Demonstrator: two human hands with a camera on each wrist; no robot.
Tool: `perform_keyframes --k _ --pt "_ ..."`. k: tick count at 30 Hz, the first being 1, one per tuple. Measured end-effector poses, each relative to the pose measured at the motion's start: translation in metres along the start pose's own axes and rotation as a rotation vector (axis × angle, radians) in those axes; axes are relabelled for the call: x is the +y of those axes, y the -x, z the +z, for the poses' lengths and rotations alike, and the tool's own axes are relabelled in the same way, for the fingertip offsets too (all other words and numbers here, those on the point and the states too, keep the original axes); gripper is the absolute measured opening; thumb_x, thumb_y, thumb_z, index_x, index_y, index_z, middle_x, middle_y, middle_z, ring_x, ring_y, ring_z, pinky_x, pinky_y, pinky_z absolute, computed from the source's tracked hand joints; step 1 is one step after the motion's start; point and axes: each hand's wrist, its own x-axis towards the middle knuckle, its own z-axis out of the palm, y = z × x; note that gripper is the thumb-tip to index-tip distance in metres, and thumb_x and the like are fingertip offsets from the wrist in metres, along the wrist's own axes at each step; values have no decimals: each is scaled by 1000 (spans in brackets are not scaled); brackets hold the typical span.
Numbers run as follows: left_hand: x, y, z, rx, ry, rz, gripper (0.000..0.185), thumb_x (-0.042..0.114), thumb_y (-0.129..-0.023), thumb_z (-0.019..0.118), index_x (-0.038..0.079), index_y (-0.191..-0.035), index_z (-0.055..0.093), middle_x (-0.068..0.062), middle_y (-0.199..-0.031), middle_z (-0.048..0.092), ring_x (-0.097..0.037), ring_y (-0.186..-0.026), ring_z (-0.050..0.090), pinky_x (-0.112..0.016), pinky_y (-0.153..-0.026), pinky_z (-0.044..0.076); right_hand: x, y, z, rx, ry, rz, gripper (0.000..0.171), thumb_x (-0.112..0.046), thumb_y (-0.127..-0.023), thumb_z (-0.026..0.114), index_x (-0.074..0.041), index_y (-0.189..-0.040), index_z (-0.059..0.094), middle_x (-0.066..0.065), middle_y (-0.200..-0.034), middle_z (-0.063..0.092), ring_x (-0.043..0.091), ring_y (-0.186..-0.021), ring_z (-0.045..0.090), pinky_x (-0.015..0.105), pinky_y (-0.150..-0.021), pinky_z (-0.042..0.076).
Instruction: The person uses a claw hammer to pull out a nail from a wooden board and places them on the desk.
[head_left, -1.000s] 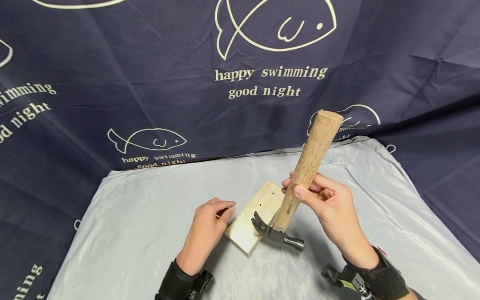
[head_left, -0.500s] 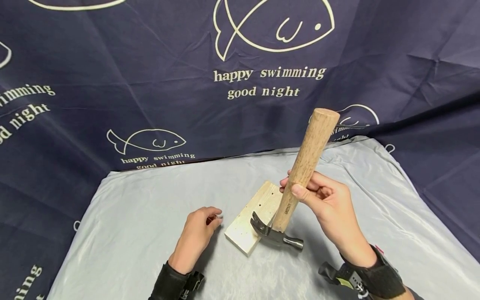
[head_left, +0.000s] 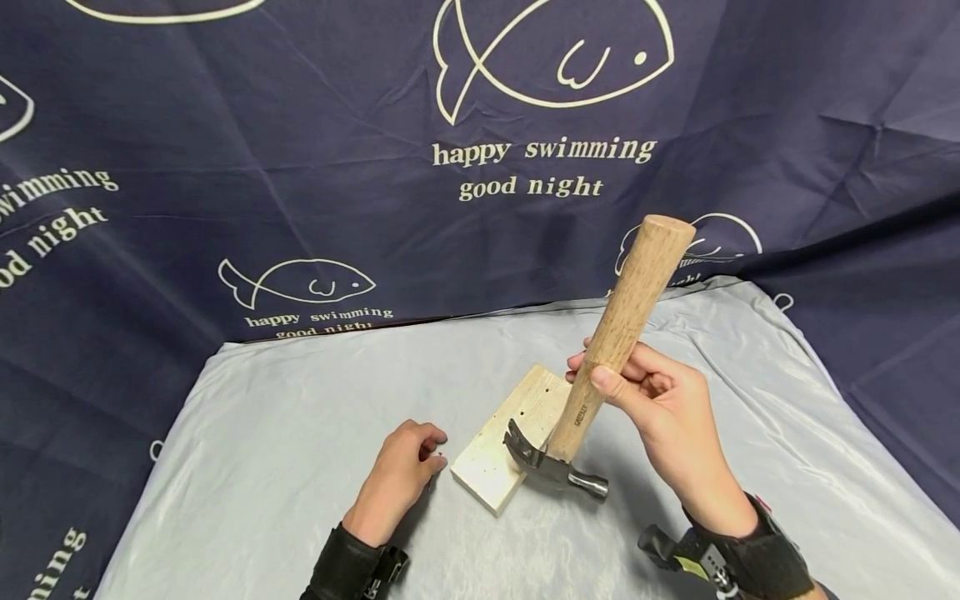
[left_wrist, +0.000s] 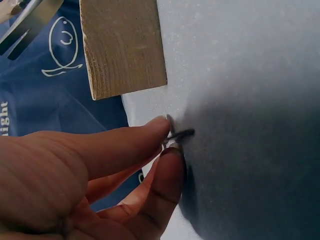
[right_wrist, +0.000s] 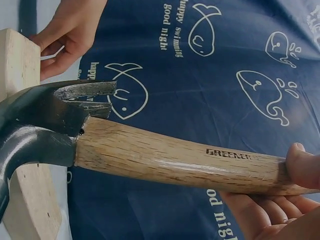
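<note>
My right hand [head_left: 667,417] grips a claw hammer [head_left: 618,312] by the middle of its wooden handle, thumb on the near side. The handle slants up to the right, and the dark metal head hangs low, overlapping the lower right of a pale wooden board [head_left: 480,462] in the head view. Just left of the board, low over the cloth, my left hand [head_left: 397,471] pinches a small dark nail [left_wrist: 182,135] between thumb and index finger. Its end juts out past the fingertips in the left wrist view. Small dark holes mark the board's upper half.
A pale grey cloth [head_left: 300,400] covers the table. Behind it and at both sides hangs a dark blue curtain [head_left: 337,167] printed with white fish and lettering.
My left hand has drawn back left from the board's edge, and its fingertips have come closer together. The right hand keeps the hammer in nearly the same place.
</note>
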Motion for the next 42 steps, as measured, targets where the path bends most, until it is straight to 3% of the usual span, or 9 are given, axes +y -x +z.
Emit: perform_keyframes --k 7,13,20,24,27,29,34,38,42 --pt "1 -3 -2 -27 -67 32 24 2 -89 77 4 -112 73 -6 -96 60 -16 -83 54 -33 -73 48 2 1 0 7 -18 -3 31 -4 -99 68 5 -128 66 11 -109 79 25 -105 76 35 -89 61" --pt "2 -6 -8 -48 -40 6 25 4 -87 80 5 -111 74 -6 -95 62 -16 -85 57 -34 -74 50 1 0 0 9 -31 3 30 -4 -98 69 5 -127 67 12 -109 79 26 -104 77 37 -88 62" --pt "12 -11 -9 121 -40 117 22 5 -95 71 7 -116 74 -8 -101 69 -20 -91 66 -37 -79 55 -1 -1 2 6 15 6 28 -7 -97 72 0 -124 70 11 -108 79 24 -104 77 34 -89 61" --pt "28 -12 -8 232 53 215 24 5 -101 64 11 -122 73 -4 -112 70 -18 -98 69 -36 -85 59 0 -1 3 -6 36 11 26 -9 -97 73 -3 -122 71 10 -109 79 24 -105 76 34 -90 61" --pt "46 -12 -8 271 145 314 24 11 -103 62 14 -125 73 0 -116 70 -13 -100 69 -34 -87 60 0 -1 5 -16 29 17 27 -9 -96 74 -3 -123 71 10 -109 79 24 -107 76 35 -91 61" --pt "59 -11 -7 255 200 369 25 18 -105 62 18 -128 71 2 -119 70 -10 -102 69 -31 -87 60 1 -2 7 -30 16 17 28 -8 -96 73 -2 -123 71 10 -110 79 25 -107 76 35 -91 61" --pt "88 -6 -2 120 295 460 35 35 -105 60 27 -139 62 6 -131 65 -8 -114 66 -28 -94 58 -1 -3 11 -43 15 28 29 -10 -96 73 -4 -124 71 10 -111 79 24 -108 76 36 -91 61" --pt "102 -6 3 11 379 472 40 38 -104 61 33 -144 55 9 -134 63 -9 -120 65 -29 -98 56 -3 -3 14 -41 38 45 27 -13 -96 74 -7 -123 73 7 -112 79 23 -107 76 33 -91 61" --pt "108 -6 7 -44 460 446 38 41 -103 62 36 -140 57 13 -130 65 -7 -115 67 -29 -96 57 -5 -4 17 -27 34 52 28 -14 -96 74 -8 -123 73 8 -112 79 23 -109 75 31 -91 60"
